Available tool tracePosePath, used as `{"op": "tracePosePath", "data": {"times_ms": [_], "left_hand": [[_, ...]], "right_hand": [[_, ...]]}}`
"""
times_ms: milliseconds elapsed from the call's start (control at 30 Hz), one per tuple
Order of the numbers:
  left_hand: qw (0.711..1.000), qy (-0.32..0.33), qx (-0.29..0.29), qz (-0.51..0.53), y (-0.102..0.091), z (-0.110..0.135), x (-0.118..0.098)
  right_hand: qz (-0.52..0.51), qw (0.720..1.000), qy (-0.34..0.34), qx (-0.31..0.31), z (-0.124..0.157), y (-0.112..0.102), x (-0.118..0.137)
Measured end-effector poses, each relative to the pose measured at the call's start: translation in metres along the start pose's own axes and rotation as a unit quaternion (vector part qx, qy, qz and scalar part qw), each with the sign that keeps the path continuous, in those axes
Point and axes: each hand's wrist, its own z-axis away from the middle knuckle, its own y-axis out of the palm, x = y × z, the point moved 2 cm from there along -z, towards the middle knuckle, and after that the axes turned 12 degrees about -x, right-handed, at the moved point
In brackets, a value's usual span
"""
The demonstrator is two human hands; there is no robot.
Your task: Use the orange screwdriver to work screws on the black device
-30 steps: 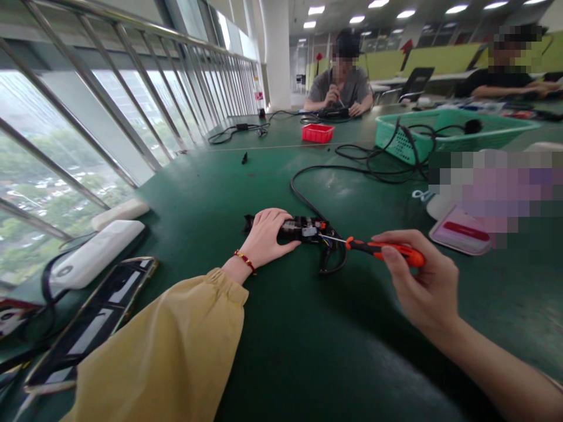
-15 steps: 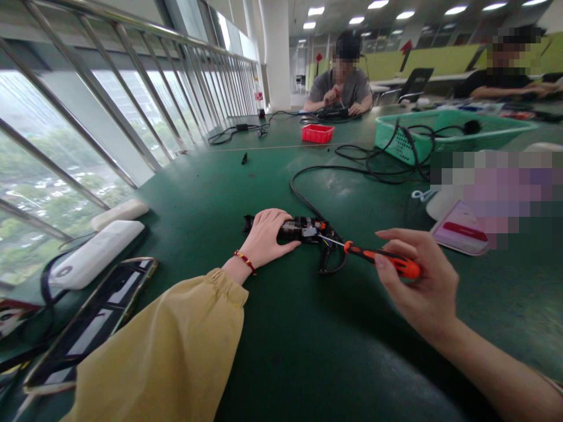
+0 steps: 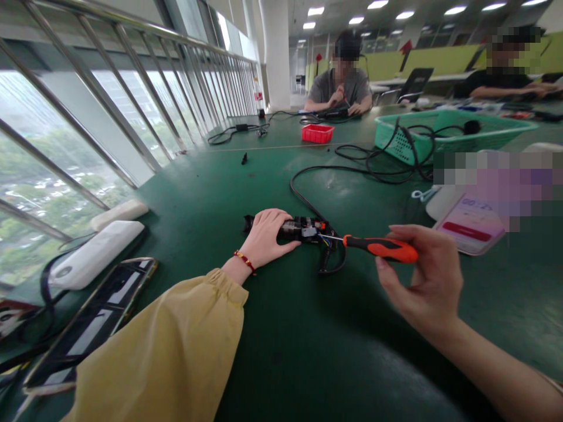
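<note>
A black corded device [image 3: 299,224] lies on its side on the green table, its casing open, with coloured wires and a small grey block showing. My left hand [image 3: 267,234] is closed over its left part and holds it against the table; the palm hides that part. Pinched between the thumb and fingers of my right hand [image 3: 428,275] is the rear of a screwdriver [image 3: 387,248] with an orange and black handle. Its thin shaft points left, and the tip reaches the device's open inside near the wires.
A black cable [image 3: 308,168] curls toward a green basket [image 3: 398,146]. A small red tray [image 3: 317,133] stands farther back. Phones lie left [image 3: 97,319] and right [image 3: 472,225], with a white power strip [image 3: 99,252] beside the railing. Across the table sits a person [image 3: 343,82] handling a dark device.
The screwdriver's handle has risen slightly and turned about its axis, and my right fingers have shifted on it. My left hand and the device stay put. The right phone's screen shows more.
</note>
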Motion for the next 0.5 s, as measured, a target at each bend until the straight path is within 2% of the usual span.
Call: {"op": "tracePosePath", "data": {"times_ms": [133,333,500], "left_hand": [[1.000,0.002,-0.002,-0.002,-0.0002,0.0000,-0.0001],[1.000,0.006,-0.006,-0.003,0.0002,0.0005,0.0005],[1.000,0.011,-0.011,-0.003,0.0019,0.0006,0.0020]], "right_hand": [[0.010,0.997,0.048,0.057,0.0006,0.0009,0.0000],[-0.008,1.000,-0.014,0.012,-0.0014,-0.0004,0.0019],[0.007,0.996,0.047,0.070,0.0007,0.0017,-0.0010]]}}
